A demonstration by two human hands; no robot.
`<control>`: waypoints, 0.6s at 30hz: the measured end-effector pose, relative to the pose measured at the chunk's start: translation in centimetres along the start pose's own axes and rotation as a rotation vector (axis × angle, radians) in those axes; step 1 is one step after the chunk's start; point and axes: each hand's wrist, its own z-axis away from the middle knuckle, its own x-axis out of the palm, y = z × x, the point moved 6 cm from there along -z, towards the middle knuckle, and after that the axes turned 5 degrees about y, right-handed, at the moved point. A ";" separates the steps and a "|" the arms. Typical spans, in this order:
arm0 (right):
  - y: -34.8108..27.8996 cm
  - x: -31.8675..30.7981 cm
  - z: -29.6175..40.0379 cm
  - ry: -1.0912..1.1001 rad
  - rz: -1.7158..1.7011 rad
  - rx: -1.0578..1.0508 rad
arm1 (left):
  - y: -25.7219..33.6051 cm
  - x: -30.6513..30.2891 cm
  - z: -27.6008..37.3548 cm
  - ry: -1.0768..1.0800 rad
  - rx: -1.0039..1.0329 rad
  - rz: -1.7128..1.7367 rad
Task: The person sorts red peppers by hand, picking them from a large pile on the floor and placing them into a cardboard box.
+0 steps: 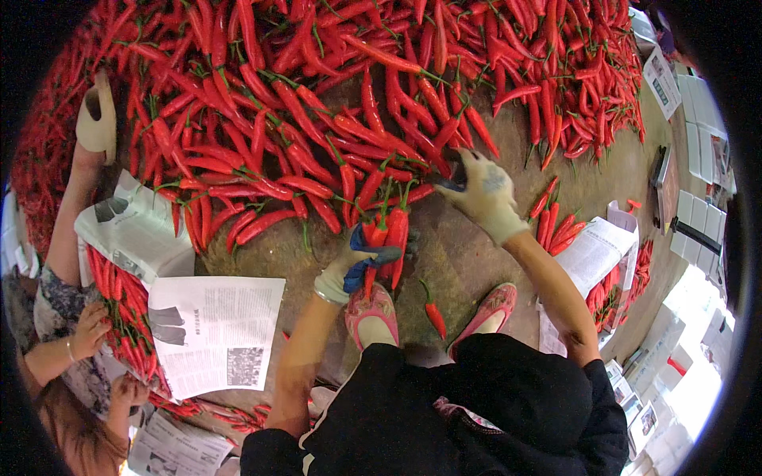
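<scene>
My left hand (360,262), in a cream glove with blue coating, holds a small bunch of long red chili peppers (396,232), green stems up. Past the near edge of a large heap of red chili peppers (286,131) reaches my right hand (479,181), in a cream glove with a dark palm. Its thumb and fingers are apart, close to peppers at the heap's edge, and nothing shows held in it. A single red chili pepper (435,315) lies on the floor between my pink patterned shoes (372,312).
At left, another person's gloved hand (95,119) reaches to the heap; bare hands (92,330) are beside a newspaper-lined bundle of peppers (122,309). A newspaper sheet (217,333) lies over it. On the right are loose peppers (553,220), a newspaper-wrapped pile (601,244) and white boxes (693,232).
</scene>
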 end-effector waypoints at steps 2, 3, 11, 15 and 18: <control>0.4 1.1 -0.6 -0.037 -0.020 -0.034 | -0.7 -0.3 -0.1 0.052 0.041 -0.105; 0.5 1.3 -0.9 -0.053 -0.032 -0.052 | -0.4 0.0 0.0 0.041 0.077 -0.134; 8.3 0.1 12.8 -0.367 -1.110 0.373 | -1.1 0.0 1.0 0.037 -0.011 0.025; 12.0 0.5 19.0 -0.355 -1.209 0.627 | -2.5 -0.2 -0.1 0.053 -0.045 0.090; 8.8 0.5 17.1 -0.319 -1.426 0.584 | -4.3 -2.9 -1.2 0.022 -0.027 0.158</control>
